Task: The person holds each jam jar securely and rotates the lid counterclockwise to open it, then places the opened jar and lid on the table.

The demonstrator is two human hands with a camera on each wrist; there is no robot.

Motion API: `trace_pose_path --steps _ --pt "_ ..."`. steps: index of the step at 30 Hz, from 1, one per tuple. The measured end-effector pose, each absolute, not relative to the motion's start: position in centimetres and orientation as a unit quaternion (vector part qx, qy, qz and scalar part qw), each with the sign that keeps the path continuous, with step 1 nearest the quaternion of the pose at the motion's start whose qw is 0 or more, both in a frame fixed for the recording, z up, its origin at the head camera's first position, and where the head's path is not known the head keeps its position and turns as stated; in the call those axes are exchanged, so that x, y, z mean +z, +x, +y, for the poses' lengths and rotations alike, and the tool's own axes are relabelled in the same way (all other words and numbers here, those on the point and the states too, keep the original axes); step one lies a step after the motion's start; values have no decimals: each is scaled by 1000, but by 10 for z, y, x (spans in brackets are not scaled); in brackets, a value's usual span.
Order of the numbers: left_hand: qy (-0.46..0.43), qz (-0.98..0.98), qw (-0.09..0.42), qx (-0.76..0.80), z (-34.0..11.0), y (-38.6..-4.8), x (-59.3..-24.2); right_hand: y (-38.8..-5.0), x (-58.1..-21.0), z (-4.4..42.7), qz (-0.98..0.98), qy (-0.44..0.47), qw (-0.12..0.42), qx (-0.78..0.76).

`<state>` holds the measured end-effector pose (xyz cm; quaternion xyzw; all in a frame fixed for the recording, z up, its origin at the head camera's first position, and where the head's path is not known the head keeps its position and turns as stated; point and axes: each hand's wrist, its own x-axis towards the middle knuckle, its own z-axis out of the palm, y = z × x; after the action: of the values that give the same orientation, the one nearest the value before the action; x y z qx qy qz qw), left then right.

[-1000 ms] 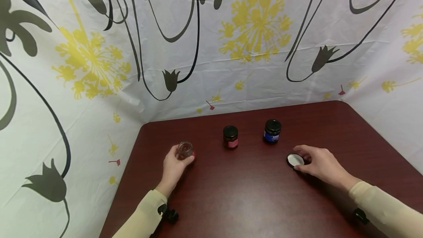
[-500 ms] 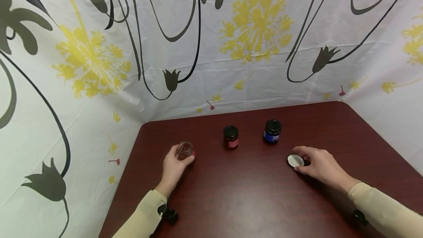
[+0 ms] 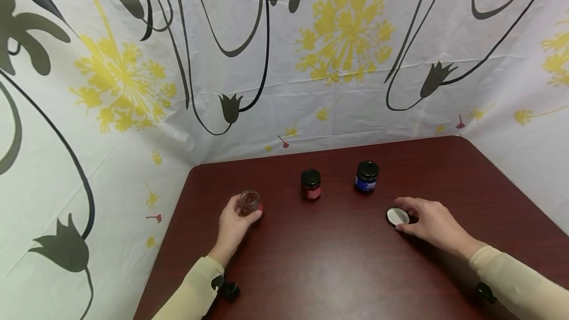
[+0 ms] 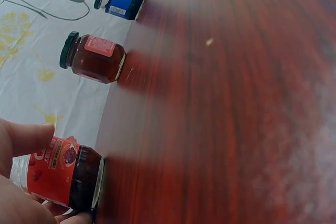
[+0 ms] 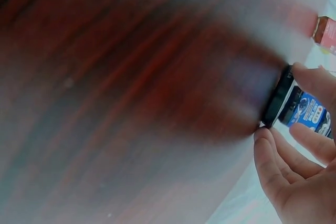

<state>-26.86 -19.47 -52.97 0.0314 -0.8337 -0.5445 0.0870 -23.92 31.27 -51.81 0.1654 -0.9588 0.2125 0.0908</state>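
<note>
My left hand (image 3: 233, 226) grips an open glass jar (image 4: 55, 174) with a red label, standing on the left part of the table. In the left wrist view, dark contents fill its lower part. Over on the right, my right hand (image 3: 428, 221) holds a black-rimmed lid (image 3: 397, 216) by its edge between thumb and fingers. The lid lies on the table with its white inner side up. In the right wrist view the lid (image 5: 278, 95) shows edge-on, partly covering a jar behind it.
Two capped jars stand farther back on the dark red table (image 3: 320, 260): one with a pink label (image 3: 310, 184), one with a blue label (image 3: 366, 177). Patterned white cloth (image 3: 284, 63) hangs behind the table and at both sides. Dark devices (image 3: 228, 288) sit at the wrists.
</note>
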Motion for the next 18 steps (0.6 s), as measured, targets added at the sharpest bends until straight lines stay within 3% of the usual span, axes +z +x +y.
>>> trace_pose_path --steps 12,18 --pt "15 -819 86 -566 -198 -266 -528 -237 -513 316 -959 149 73 230" --pt "5 -816 101 -569 -200 -264 -521 -236 -513 317 -957 163 95 222"
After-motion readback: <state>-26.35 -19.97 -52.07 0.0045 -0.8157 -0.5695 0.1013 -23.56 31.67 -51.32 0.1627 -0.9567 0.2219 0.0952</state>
